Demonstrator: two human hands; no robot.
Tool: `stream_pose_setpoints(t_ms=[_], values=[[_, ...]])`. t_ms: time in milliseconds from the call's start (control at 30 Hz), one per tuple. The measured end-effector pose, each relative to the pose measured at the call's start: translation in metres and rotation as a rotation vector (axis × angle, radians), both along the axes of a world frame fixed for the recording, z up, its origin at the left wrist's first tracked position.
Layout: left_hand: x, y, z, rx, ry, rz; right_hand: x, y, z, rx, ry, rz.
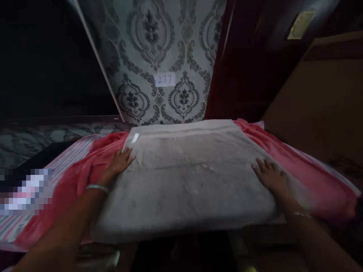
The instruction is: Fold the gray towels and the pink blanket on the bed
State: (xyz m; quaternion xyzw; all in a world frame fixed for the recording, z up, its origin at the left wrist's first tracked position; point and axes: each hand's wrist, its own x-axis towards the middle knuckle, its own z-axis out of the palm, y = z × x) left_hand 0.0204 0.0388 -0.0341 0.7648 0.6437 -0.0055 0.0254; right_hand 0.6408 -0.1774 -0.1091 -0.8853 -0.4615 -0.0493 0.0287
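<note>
A grey towel lies spread flat in front of me, with a paler band along its far edge and a small white tag near its far left corner. My left hand rests on the towel's left edge, fingers stretched out. On the right side, my right hand lies flat on the towel with its fingers spread. Under the towel, a pink-red cloth with a striped border shows on both sides. Neither hand grips anything.
Behind the towel rises a patterned wall bearing a paper label marked 277. A large dark screen stands at the left. To the right are a dark red panel and a brown board.
</note>
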Motion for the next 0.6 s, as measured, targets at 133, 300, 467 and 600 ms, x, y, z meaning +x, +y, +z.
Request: stream_pose_setpoints(t_ms=[133,300,467,600], values=[[-0.035,-0.052,-0.014,0.015,0.007,-0.087,-0.002,-0.001,0.007,0.033,0.037,0.010],[-0.067,-0.115,-0.033,0.089,-0.055,-0.106,0.011,-0.022,0.005,0.016,0.040,0.075],[-0.071,-0.170,-0.043,0.299,-0.178,-0.063,0.022,-0.075,-0.002,0.155,0.037,-0.111],[-0.064,-0.199,-0.039,0.310,-0.246,0.133,0.031,-0.111,-0.004,0.347,0.136,-0.239]])
